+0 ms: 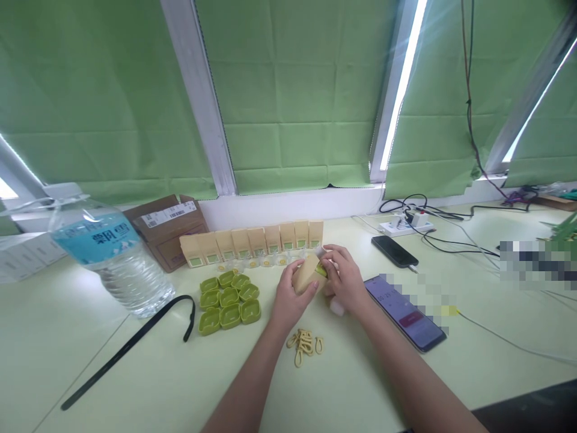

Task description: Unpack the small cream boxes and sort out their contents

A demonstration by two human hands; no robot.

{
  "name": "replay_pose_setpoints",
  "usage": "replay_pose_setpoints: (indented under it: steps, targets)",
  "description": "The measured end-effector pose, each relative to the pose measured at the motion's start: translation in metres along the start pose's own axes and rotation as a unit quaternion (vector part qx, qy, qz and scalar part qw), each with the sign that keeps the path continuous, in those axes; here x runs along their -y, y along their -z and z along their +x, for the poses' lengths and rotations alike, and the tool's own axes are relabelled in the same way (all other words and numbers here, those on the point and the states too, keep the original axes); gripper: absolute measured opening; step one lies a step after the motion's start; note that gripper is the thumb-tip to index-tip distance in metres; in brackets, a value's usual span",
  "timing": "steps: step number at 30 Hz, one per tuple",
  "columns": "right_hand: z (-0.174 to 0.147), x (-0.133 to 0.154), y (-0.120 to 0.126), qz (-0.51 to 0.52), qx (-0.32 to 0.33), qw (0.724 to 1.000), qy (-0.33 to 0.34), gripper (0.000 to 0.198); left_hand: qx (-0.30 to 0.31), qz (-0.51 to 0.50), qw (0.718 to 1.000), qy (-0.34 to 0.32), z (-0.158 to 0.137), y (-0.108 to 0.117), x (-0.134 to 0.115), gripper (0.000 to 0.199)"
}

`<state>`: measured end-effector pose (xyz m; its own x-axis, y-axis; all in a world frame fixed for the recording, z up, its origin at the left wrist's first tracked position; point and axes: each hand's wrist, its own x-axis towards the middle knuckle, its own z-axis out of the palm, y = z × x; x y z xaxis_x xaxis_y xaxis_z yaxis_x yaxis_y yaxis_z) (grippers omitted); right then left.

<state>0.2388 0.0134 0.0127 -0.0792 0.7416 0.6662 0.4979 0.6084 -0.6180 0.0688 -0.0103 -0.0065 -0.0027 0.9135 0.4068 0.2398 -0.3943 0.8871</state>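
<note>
My left hand (288, 297) is wrapped round a small kraft-paper box (305, 273), which it holds tilted above the table. At the box's right end, the fingers of my right hand (346, 276) are closed on the opening. A bit of a green piece (321, 269) shows there, partly hidden by the fingers. Below my right hand is a whitish translucent item (336, 307) whose kind I cannot make out. Several yellow loop straps (305, 341) lie in a pile nearer to me. Left of my hands sit several small green cups (229, 315) in rows.
A row of upright kraft boxes (241, 242) stands behind small clear round items (267, 261). To the left are a large water bottle (130, 282), a black strap (130, 343) and a brown carton (171, 231). Phones (394, 251) and a power strip (406, 225) with cables lie right.
</note>
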Motion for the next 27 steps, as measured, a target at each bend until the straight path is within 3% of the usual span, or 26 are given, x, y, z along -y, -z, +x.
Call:
replay_pose_setpoints:
  steps: [5, 11, 17, 21, 24, 27]
  targets:
    - [0.002, 0.004, 0.003, 0.020, -0.057, 0.998, -0.012, 0.026, -0.004, 0.044, 0.999, -0.004, -0.001, -0.002, 0.003, 0.056]
    - [-0.001, 0.013, 0.004, 0.081, -0.045, 0.994, -0.061, 0.028, -0.036, 0.054, 0.998, 0.029, -0.001, -0.002, 0.007, 0.053]
    - [-0.001, 0.015, 0.004, 0.147, -0.090, 0.980, -0.104, 0.029, -0.053, 0.031, 0.997, 0.042, 0.001, -0.002, 0.009, 0.056]
    - [0.005, 0.014, 0.002, 0.284, -0.106, 0.934, -0.189, 0.028, -0.071, 0.046, 0.996, 0.040, 0.002, -0.002, 0.011, 0.057]
    - [0.007, 0.017, 0.003, 0.379, -0.062, 0.888, -0.254, 0.025, -0.078, 0.060, 0.995, 0.031, 0.002, -0.002, 0.013, 0.058]
    - [0.006, 0.024, 0.005, 0.421, -0.004, 0.865, -0.271, 0.025, -0.074, 0.070, 0.994, 0.039, 0.000, -0.002, 0.011, 0.058]
